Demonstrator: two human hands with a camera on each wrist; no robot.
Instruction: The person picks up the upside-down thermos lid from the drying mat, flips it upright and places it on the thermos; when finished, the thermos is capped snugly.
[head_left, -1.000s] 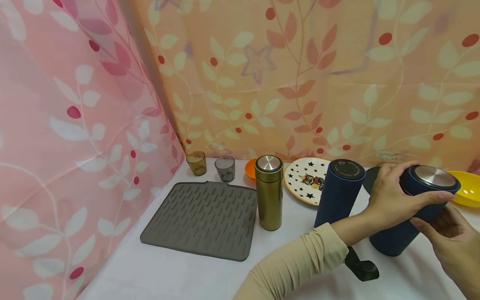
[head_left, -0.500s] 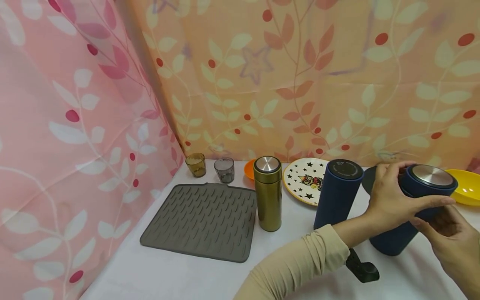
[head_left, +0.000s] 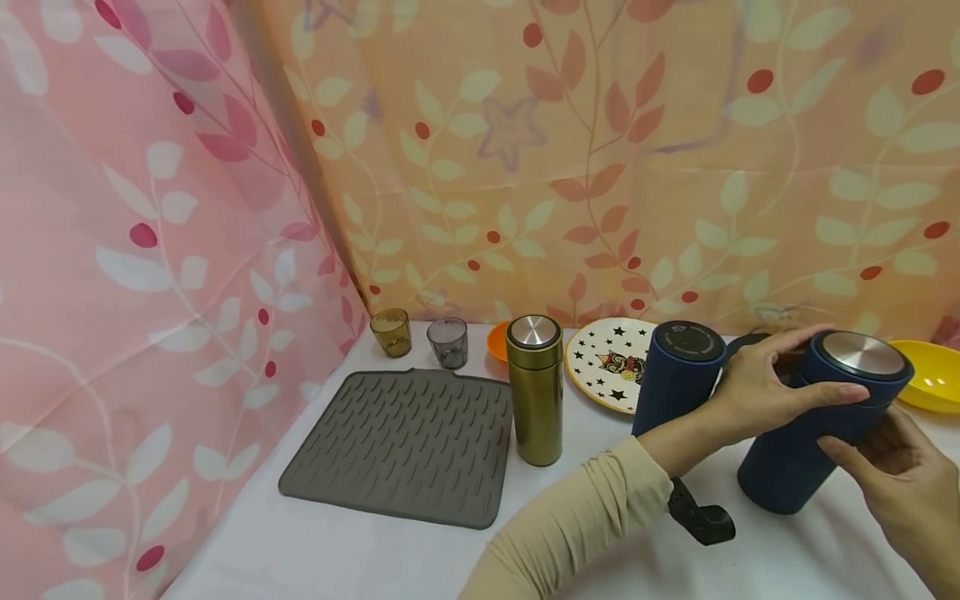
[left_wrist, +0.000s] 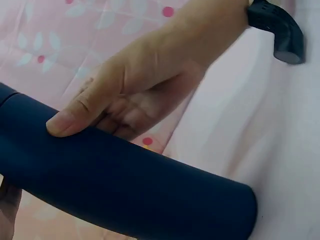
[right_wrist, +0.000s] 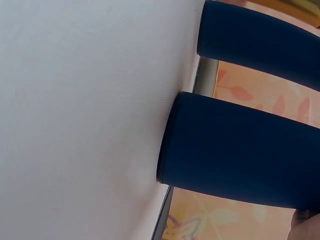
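A dark blue thermos flask (head_left: 791, 462) with a steel-topped lid (head_left: 862, 354) stands slightly tilted at the right of the table. My left hand (head_left: 765, 387) grips the lid, its thumb across the near side and its other fingers partly hidden behind. Lower down, my right hand (head_left: 896, 479) holds the flask's body. In the left wrist view the right hand (left_wrist: 135, 90) has its thumb on the blue flask (left_wrist: 125, 175). A second blue cylinder (head_left: 678, 371), topped by a black printed disc, stands just left of the left hand; the right wrist view also shows this second cylinder (right_wrist: 260, 40).
A gold flask (head_left: 536, 400) stands beside a grey ridged mat (head_left: 405, 450). Behind are an amber glass (head_left: 392, 333), a grey glass (head_left: 447, 343), an orange bowl (head_left: 498, 342) and a star-patterned plate (head_left: 600, 371). A yellow bowl (head_left: 930, 379) sits far right. Floral curtains (head_left: 480, 167) enclose the table.
My left hand has turned and slid leftward around the lid, with its wrist and forearm shifting left. The right hand keeps its hold, and the flask stays almost in place.
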